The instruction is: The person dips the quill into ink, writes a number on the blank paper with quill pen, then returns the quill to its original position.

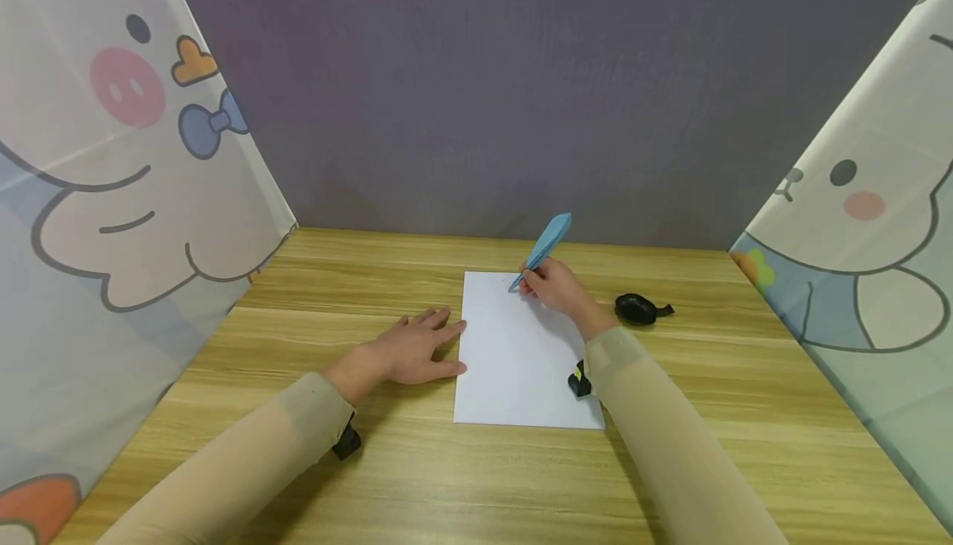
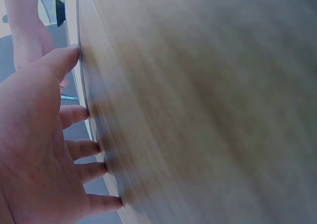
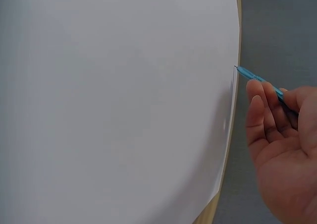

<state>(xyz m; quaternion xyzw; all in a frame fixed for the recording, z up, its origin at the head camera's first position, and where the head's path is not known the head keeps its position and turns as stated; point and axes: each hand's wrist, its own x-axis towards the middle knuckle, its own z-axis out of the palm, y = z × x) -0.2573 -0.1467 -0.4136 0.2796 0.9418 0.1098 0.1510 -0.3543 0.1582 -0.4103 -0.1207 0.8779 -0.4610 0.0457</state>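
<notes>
A sheet of white paper (image 1: 499, 363) lies on the wooden table. My right hand (image 1: 554, 284) pinches a blue pen (image 1: 547, 241) with a broad, feather-like top, tilted with its tip at the upper part of the sheet. The pen's narrow tip end (image 3: 252, 75) shows between thumb and fingers in the right wrist view. Tiny faint marks seem to sit near the tip; their shape is too small to tell. My left hand (image 1: 413, 351) rests on the table with fingers spread, thumb and index fingertip at the paper's left edge. Its palm (image 2: 29, 135) fills the left wrist view's lower left.
To the right of the paper lies a black oval object (image 1: 636, 309) with a short tail. A dark grey wall (image 1: 476, 98) stands behind the table (image 1: 350, 260). Cartoon-printed cloths (image 1: 149, 222) hang along both sides. Small black devices (image 1: 347, 442) are worn at the wrists.
</notes>
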